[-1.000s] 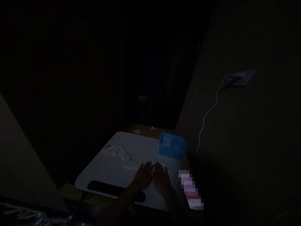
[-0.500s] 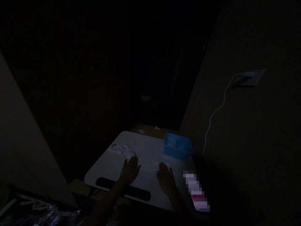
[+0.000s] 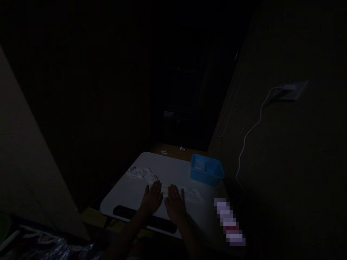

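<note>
A thin whitish strip [image 3: 191,193], perhaps cloth or film, lies flat across the white table [image 3: 173,168]. My left hand [image 3: 152,196] rests flat at its left end, fingers extended. Close beside it, my right hand [image 3: 175,203] lies flat on the strip, fingers stretched forward and thumb apart. Neither hand grips anything. A crumpled whitish piece [image 3: 139,172] with dark thin lines sits just beyond my left hand. In the dim light I cannot make out what either white material is.
A blue plastic basket [image 3: 206,180] holding a pale item stands at the back right. A blurred-out, lit phone-like object [image 3: 230,222] lies at the right edge. A white cable [image 3: 244,144] hangs from the wall socket [image 3: 291,90]. Small items lie beyond the table.
My right hand has slid left along the strip, close to my left hand. The strip's right part now shows uncovered and looks more wrinkled. My left hand stays about where it was.
</note>
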Available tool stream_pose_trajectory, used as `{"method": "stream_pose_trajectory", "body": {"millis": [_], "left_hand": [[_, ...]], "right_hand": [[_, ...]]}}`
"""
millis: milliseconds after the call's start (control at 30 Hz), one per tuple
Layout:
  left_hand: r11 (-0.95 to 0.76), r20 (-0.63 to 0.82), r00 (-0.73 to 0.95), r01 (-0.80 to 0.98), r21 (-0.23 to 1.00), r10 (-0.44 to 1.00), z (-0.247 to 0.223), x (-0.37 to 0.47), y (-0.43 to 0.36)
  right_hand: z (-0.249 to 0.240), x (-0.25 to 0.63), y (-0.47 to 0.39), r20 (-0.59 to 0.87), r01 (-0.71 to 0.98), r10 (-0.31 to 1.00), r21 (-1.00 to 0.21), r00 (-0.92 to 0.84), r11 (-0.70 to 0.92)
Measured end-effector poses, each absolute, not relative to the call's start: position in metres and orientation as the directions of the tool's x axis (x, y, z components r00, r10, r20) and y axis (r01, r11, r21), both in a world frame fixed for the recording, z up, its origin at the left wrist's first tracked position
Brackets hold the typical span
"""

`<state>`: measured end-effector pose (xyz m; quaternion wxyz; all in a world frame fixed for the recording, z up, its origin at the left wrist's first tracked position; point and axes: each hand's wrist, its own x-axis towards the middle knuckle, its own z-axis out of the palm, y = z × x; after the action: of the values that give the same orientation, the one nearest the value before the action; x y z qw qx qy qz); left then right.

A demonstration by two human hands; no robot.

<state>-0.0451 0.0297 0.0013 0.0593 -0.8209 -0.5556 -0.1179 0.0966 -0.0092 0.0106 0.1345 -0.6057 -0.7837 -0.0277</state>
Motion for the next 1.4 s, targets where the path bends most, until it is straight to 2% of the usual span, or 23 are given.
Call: {"method": "stream_pose_trajectory", "body": {"millis": [167,333,533,800,1067,1267,1400], "left_hand": [[-0.37,0.206,0.36,0.929,0.013,0.91,0.001,-0.045,0.031],[-0.367,0.245,0.35,0.93,0.026,0.904,0.002,-0.044,0.03],[-0.365,0.23,0.346,0.93,0.044,0.91,0.005,-0.045,0.028],[-0.36,0.247,0.343,0.933,0.027,0.906,-0.002,-0.044,0.031],[-0.34,0.363,0.304,0.94,0.038,0.881,-0.003,-0.047,0.033],[-0.558,0.4,0.502,0.829,0.028,0.767,0.003,0.012,0.026],[-0.677,0.317,0.63,0.734,0.054,0.709,-0.001,0.069,0.02]], "right_hand": [[0.008,0.082,-0.003,0.208,0.939,0.944,-0.177,-0.256,0.293],[0.008,0.099,-0.003,0.198,0.953,0.957,-0.178,-0.211,0.247],[0.003,0.145,-0.004,0.235,0.984,0.962,-0.081,-0.138,0.161],[-0.018,0.214,-0.007,0.407,0.996,0.911,0.087,-0.061,0.027],[-0.022,0.213,-0.007,0.4,0.994,0.912,0.09,-0.09,0.058],[-0.022,0.212,-0.006,0.441,0.998,0.896,0.054,-0.043,0.021],[-0.024,0.213,-0.005,0.446,0.998,0.894,0.055,-0.048,0.026]]}}
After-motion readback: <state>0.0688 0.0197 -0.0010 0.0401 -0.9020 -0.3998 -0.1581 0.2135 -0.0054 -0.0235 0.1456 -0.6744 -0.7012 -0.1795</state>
